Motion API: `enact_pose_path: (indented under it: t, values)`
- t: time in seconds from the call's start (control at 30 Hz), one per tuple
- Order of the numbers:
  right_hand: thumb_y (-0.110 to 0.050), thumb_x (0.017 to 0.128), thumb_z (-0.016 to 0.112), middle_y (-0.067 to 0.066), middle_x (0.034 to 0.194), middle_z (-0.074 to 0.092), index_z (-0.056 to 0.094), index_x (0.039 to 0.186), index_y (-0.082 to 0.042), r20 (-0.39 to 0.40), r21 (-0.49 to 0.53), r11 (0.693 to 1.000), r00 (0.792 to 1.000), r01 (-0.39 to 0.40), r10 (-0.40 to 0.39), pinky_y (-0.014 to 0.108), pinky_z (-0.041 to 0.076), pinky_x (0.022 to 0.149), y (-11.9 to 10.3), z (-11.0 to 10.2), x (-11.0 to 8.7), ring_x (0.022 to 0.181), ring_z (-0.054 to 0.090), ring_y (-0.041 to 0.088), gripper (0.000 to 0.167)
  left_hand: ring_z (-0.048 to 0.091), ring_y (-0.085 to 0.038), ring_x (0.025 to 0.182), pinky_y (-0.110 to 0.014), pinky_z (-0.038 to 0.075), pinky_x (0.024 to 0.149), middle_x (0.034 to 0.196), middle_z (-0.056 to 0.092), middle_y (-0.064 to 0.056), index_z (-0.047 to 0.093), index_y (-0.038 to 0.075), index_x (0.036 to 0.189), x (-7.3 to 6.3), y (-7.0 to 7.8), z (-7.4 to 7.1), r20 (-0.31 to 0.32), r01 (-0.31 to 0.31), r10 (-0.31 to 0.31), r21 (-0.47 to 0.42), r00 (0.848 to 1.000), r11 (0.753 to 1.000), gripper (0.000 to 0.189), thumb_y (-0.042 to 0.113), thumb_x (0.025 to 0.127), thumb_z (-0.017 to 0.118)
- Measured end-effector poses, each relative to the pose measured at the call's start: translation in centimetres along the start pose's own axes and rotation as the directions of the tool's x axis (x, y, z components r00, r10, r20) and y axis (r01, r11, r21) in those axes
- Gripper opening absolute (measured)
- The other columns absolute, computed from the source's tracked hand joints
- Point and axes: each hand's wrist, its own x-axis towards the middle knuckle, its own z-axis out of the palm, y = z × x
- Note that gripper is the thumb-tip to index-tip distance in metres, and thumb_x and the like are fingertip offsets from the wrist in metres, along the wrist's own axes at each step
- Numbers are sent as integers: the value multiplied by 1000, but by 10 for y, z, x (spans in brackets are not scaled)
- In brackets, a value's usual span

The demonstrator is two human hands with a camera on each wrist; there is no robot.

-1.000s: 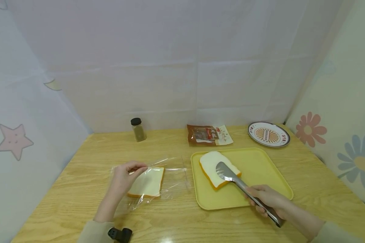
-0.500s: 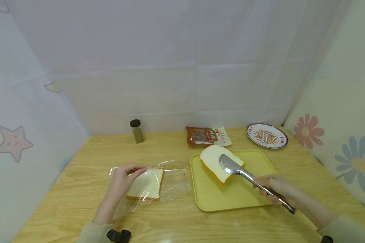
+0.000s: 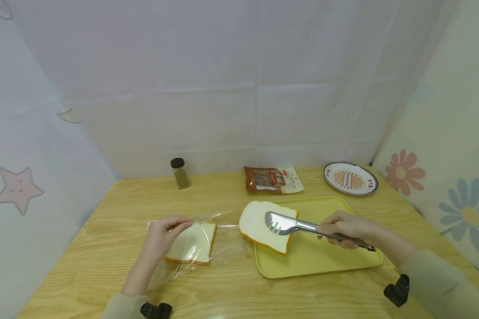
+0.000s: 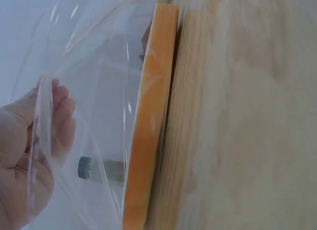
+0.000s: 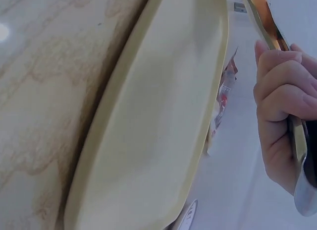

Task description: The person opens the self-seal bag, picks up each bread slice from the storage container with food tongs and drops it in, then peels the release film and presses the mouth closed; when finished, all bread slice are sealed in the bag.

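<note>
My left hand (image 3: 165, 235) pinches the upper layer of a clear plastic bag (image 3: 229, 241), holding it raised. Inside that bag a slice of bread (image 3: 195, 243) lies on the table; its orange crust (image 4: 153, 106) shows through the film in the left wrist view. With my right hand (image 3: 349, 228) I grip metal tongs (image 3: 307, 227). A second slice of bread (image 3: 259, 226) is held in the tongs above the left edge of the yellow tray (image 3: 319, 257), its rounded end reaching toward the bag. The tongs' lower arm is hidden under that slice.
Behind the tray lies a brown and white food packet (image 3: 273, 179). A round patterned plate (image 3: 350, 178) sits at the back right. A small jar with a black lid (image 3: 180, 173) stands at the back left. Cloth walls close off the back and sides.
The tongs have lifted the second bread slice off the tray, then carried it left toward the bag, turning it. My left hand has stayed at the bag.
</note>
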Motion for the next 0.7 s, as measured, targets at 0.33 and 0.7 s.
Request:
enact_pose_path:
  t: [0.33, 0.7]
  values:
    - [-26, 98, 51, -3, 56, 49, 63, 100, 11, 23, -119, 993, 1000, 16, -14, 16, 33, 37, -10, -1, 20, 36, 34, 1, 39, 62, 3, 80, -18, 54, 69, 91, 74, -2, 75, 10, 95, 0, 0, 1, 8, 14, -14, -19, 1000, 1000, 13, 16, 85, 69]
    - [-26, 98, 52, -1, 56, 48, 65, 96, 7, 38, -199, 977, 997, 73, -66, 15, 30, 35, -18, 0, 32, 35, 33, 2, 35, 61, 5, 80, -17, 54, 71, 90, 74, -2, 75, 9, 95, 0, 2, 2, -23, -11, 11, -2, 1000, 1000, 13, 13, 84, 70]
